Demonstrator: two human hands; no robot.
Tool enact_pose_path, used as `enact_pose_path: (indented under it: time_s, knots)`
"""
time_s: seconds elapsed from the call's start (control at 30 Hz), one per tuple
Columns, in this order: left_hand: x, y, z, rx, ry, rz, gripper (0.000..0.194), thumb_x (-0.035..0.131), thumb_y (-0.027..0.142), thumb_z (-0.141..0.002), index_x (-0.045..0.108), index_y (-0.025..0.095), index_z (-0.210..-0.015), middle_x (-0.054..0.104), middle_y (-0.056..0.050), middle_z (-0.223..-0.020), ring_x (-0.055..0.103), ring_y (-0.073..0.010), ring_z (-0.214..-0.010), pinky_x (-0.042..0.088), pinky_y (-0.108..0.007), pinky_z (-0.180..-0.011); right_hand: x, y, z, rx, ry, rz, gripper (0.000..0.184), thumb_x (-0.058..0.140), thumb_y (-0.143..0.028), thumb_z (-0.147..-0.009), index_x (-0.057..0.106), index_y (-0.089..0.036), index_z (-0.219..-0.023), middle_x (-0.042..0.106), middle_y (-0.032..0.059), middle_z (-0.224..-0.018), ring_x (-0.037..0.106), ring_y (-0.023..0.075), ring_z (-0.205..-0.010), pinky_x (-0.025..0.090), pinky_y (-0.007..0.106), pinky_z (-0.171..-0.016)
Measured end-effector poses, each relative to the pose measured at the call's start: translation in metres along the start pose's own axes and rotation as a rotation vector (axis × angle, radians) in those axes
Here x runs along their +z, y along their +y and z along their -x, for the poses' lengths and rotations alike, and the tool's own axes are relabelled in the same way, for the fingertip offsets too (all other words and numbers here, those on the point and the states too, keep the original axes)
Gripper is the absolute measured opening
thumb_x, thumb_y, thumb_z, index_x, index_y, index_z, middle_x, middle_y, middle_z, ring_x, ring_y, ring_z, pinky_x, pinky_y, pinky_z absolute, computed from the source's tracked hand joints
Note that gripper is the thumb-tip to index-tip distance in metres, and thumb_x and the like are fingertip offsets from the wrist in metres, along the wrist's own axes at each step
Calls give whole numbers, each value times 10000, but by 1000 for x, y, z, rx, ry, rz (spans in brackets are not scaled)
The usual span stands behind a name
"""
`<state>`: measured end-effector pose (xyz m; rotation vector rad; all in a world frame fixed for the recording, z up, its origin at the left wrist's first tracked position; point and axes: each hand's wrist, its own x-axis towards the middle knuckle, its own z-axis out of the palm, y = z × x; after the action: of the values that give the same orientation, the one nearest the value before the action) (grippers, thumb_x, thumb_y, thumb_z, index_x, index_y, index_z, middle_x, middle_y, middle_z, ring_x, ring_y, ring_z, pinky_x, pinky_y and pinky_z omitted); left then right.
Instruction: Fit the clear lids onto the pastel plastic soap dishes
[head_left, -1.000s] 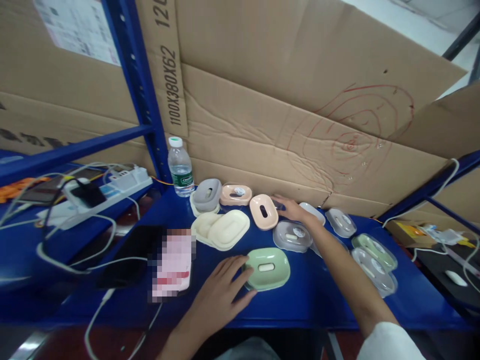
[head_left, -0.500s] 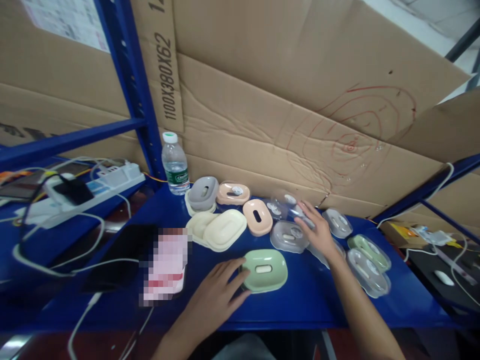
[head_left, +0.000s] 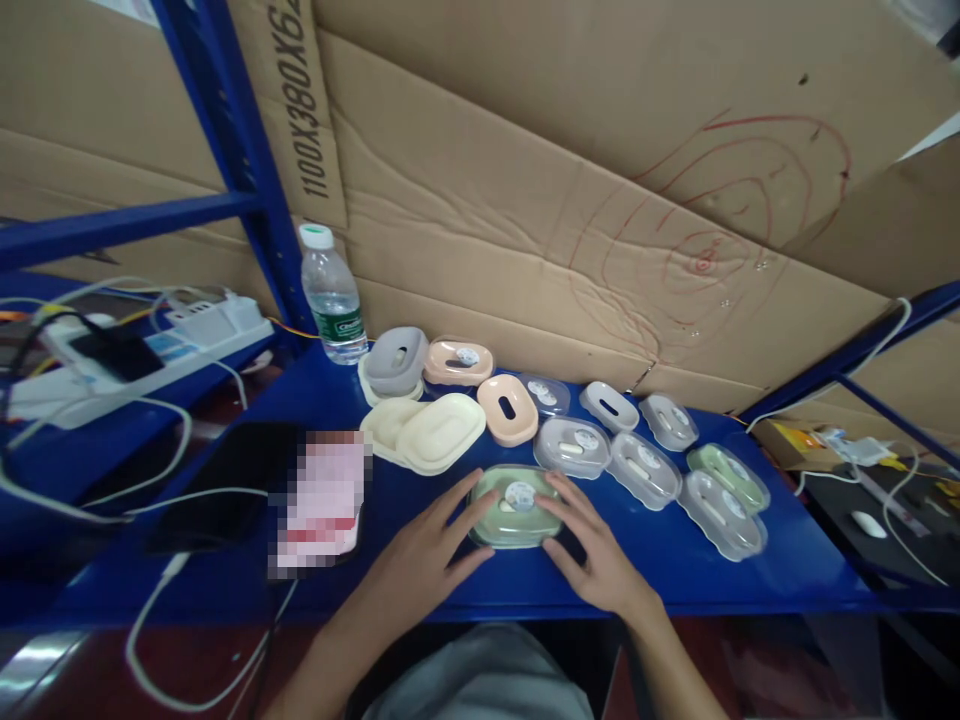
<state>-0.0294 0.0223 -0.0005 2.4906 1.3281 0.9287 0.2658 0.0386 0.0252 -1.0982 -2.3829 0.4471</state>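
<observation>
A green soap dish (head_left: 513, 507) lies near the front edge of the blue shelf (head_left: 420, 590), with a clear lid with a round sticker sitting on top of it. My left hand (head_left: 429, 551) rests at its left side, fingers spread and touching the rim. At the right side my right hand (head_left: 594, 555) does the same, fingers stretched out against the dish. Behind it lie a peach dish (head_left: 508, 409), a cream dish (head_left: 439, 445) and a grey dish (head_left: 395, 361).
Several clear lidded dishes (head_left: 643, 468) and another green one (head_left: 729, 478) lie to the right. A water bottle (head_left: 332, 297) stands at the back by the blue post. A black phone (head_left: 225, 485), a pink packet (head_left: 321, 500), cables and a power strip (head_left: 135, 350) are on the left. Cardboard lines the back.
My right hand came back from the far dishes with a clear lid, which now sits on the green dish. The camera view shifted up a little.
</observation>
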Motion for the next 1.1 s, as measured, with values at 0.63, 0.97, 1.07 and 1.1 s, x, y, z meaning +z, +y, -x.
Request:
enact_pose_path:
  time_s: [0.63, 0.97, 1.07, 1.1]
  knots:
    - [8, -9, -1, -40, 106, 139, 439, 735, 263, -925, 607, 273, -1345, 595, -106, -1447, 664, -281, -1310, 598, -411, -1053, 19, -11, 5, -134, 64, 273, 736, 706, -276, -985, 377, -383, -1635, 348, 53, -1708, 292, 326, -1590, 487, 552, -1192]
    - [6, -7, 0, -76, 46, 140, 460, 718, 249, -937, 576, 271, -1373, 535, -120, -1562, 612, -291, -1385, 571, -434, -1088, 27, -19, 12, -82, 85, 214, 709, 611, -308, -1044, 286, -374, -1671, 343, 53, -1713, 269, 315, -1601, 477, 554, -1200]
    - [7, -7, 1, -89, 41, 133, 484, 730, 256, -930, 564, 265, -1385, 553, -129, -1563, 627, -291, -1369, 566, -444, -1096, 10, -11, 9, -110, 114, 259, 681, 600, -360, -1045, 315, -358, -1664, 374, 55, -1699, 304, 322, -1591, 462, 570, -1205]
    - [7, -7, 2, -95, 38, 131, 487, 735, 254, -926, 565, 267, -1382, 559, -129, -1559, 637, -289, -1358, 567, -443, -1095, -3, -3, 4, -108, 161, 291, 631, 582, -363, -1050, 371, -344, -1644, 412, 61, -1679, 333, 326, -1579, 442, 586, -1214]
